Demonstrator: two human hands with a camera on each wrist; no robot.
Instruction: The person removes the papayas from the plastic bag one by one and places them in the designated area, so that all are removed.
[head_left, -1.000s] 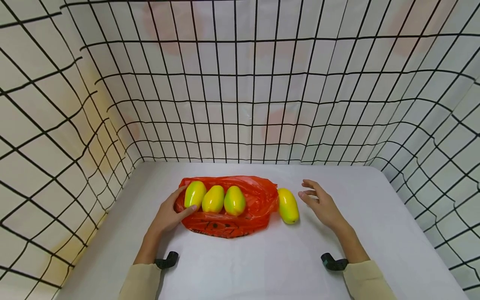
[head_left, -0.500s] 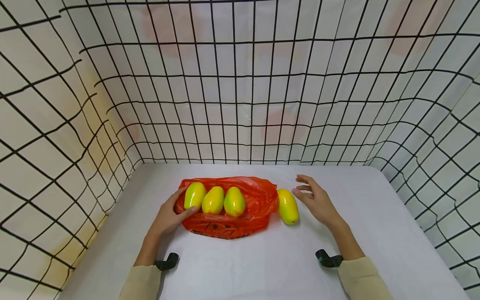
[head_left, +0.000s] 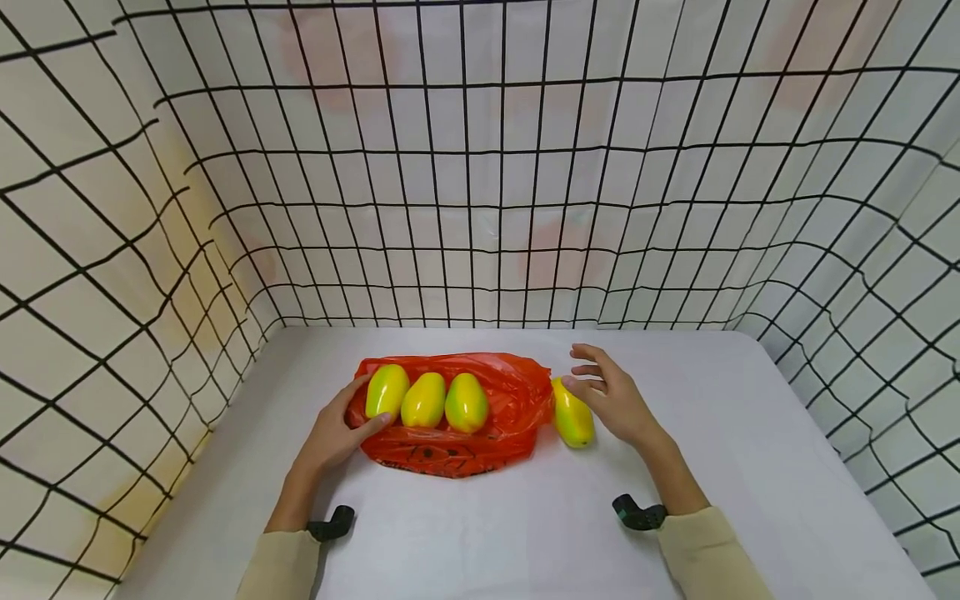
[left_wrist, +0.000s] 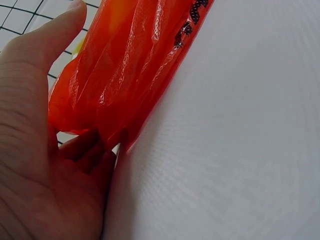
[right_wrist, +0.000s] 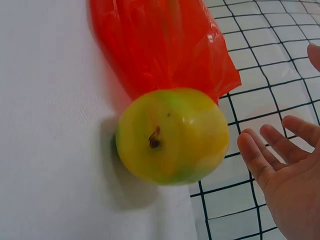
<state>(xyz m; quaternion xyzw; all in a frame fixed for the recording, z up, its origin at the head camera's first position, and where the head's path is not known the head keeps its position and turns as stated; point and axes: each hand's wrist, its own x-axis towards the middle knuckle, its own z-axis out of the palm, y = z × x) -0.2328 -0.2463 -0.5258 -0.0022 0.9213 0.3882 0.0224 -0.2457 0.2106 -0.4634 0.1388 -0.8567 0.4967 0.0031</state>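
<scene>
A red plastic bag (head_left: 517, 392) lies flat with three glossy yellow-green papaya-shaped fruits (head_left: 423, 402) in a row at its mouth. My left hand (head_left: 333, 429) holds the bag's left end, thumb in front beside the leftmost fruit. In the left wrist view the bag (left_wrist: 115, 75) partly hides the fingers of that hand (left_wrist: 65, 190). Another such fruit (head_left: 574, 421) lies at the bag's right end. My right hand (head_left: 618, 404) is just right of it, fingers slightly bent. In the right wrist view this hand (right_wrist: 295, 170) stands apart from the fruit (right_wrist: 172, 137), holding nothing.
A white table (head_left: 480, 533) lies under everything. Black wire grid panels (head_left: 487, 208) with white sheeting behind them stand at the back, left and right. Each wrist carries a small black camera (head_left: 637, 512) below beige sleeves.
My right hand has moved left to the lone fruit, its fingertips now overlapping the fruit's top in the head view. The left hand and the bag have stayed in place.
</scene>
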